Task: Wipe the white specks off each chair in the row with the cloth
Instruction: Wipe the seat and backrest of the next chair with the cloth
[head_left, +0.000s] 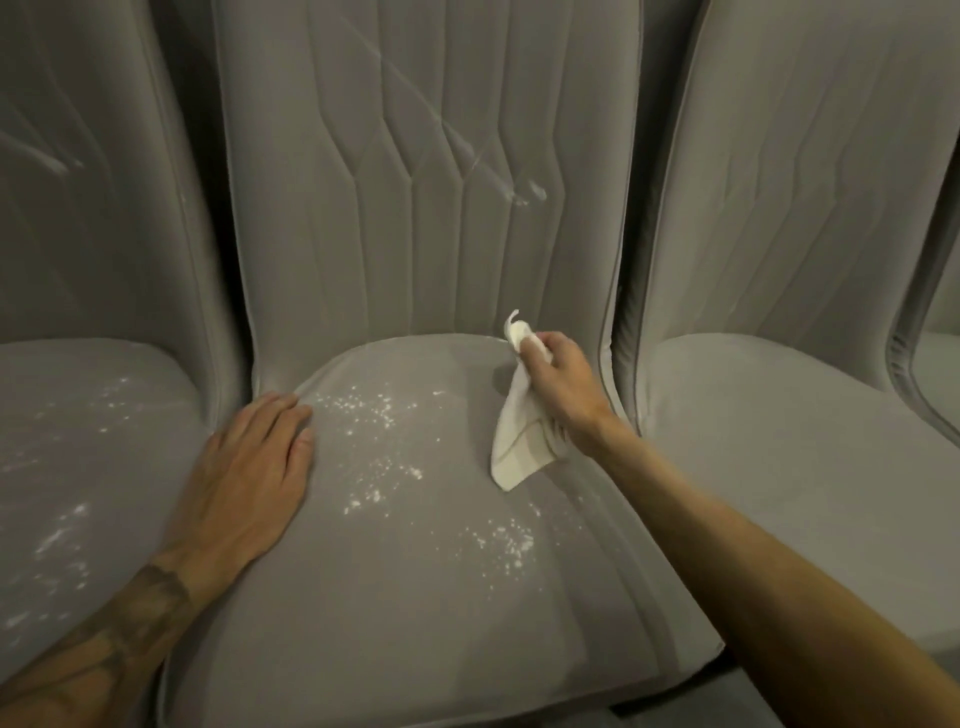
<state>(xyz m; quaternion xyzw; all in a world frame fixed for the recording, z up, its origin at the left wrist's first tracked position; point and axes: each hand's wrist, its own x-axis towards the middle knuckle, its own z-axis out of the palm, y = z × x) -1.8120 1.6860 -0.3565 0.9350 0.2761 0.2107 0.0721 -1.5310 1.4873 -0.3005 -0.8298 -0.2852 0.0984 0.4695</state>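
Note:
Three grey upholstered chairs stand side by side. The middle chair (415, 597) has white specks (374, 415) scattered over its seat and a white streak (524, 189) on its backrest. My right hand (558, 379) grips a white cloth (514, 441) at the back right of that seat, with the cloth hanging down onto the cushion. My left hand (254, 467) lies flat with straight fingers on the seat's left edge. The left chair (78, 467) also carries white specks on its seat and a streak on its back. The right chair (779, 467) shows no specks.
Narrow dark gaps separate the chairs. A further chair edge (924, 374) shows at the far right. The seats' front edges drop away at the bottom of the view.

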